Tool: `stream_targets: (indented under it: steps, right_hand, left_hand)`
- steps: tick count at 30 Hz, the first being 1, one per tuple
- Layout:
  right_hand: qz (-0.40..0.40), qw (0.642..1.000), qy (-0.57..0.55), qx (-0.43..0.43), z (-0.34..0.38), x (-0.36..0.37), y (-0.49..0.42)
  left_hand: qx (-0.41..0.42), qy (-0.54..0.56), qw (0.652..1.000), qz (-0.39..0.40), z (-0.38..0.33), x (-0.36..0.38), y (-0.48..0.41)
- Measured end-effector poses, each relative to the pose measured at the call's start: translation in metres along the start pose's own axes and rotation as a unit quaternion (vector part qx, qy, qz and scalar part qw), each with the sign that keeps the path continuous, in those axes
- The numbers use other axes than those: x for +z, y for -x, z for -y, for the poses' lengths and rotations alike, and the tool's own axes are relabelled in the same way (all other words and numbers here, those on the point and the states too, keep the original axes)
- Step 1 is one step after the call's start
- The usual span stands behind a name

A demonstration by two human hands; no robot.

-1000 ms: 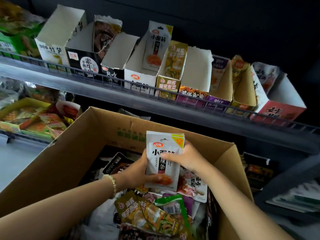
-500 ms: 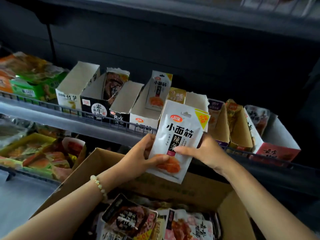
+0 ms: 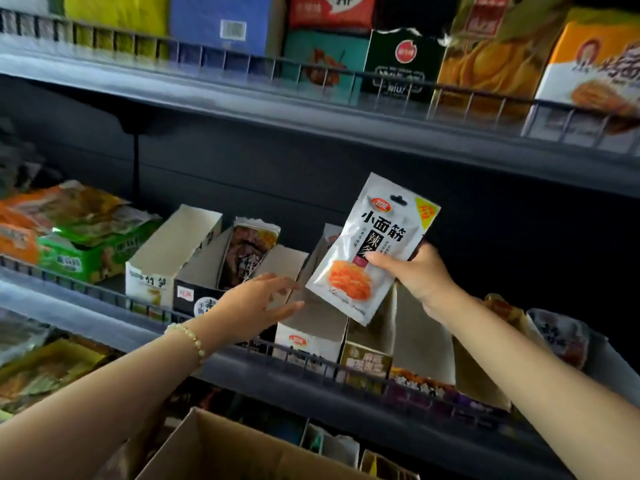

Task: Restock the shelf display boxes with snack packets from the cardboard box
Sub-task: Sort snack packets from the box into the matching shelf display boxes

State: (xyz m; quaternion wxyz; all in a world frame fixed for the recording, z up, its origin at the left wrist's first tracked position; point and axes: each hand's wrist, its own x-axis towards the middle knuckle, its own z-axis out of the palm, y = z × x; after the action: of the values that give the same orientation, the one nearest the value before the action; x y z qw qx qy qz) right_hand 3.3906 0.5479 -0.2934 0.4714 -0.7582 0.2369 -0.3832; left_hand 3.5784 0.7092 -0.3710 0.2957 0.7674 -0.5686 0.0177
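My right hand [image 3: 420,277] pinches a white snack packet [image 3: 370,247] with black characters, an orange food picture and a yellow corner, held tilted above the shelf display boxes. Under the packet stands a white display box [image 3: 308,332] with a red logo; its inside is mostly hidden. My left hand [image 3: 258,303] has its fingers spread and holds nothing, reaching toward that box's left wall. The cardboard box [image 3: 221,448] shows only its rim at the bottom edge.
A wire rail [image 3: 114,299] runs along the middle shelf's front. A tall white box [image 3: 162,265] and a black box [image 3: 204,289] with a dark packet stand left of the white one; more boxes sit right. Green and orange bags [image 3: 72,244] lie far left. The upper shelf [image 3: 311,109] overhangs.
The packet rose from the cardboard box to above the shelf boxes. My left hand let go of it and now reaches open; my right hand alone holds it. The view tilted upward.
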Motion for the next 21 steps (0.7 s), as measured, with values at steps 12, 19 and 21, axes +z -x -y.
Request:
stream_targets:
  steps: [12, 19, 21]
  right_hand:
    - [0.056, 0.994, 0.084, 0.053, -0.048, 0.035, -0.068]
    - [0.114, 0.983, 0.132, 0.052, -0.048, 0.024, -0.082]
    - [0.152, 0.975, 0.159, 0.044, -0.051, 0.031, -0.083]
  left_hand:
    - [0.036, -0.029, 0.997, 0.054, 0.033, 0.032, -0.038]
    - [0.08, 0.024, 0.997, 0.007, 0.036, 0.043, -0.041]
    - [0.082, 0.036, 0.996, 0.006, 0.037, 0.044, -0.042]
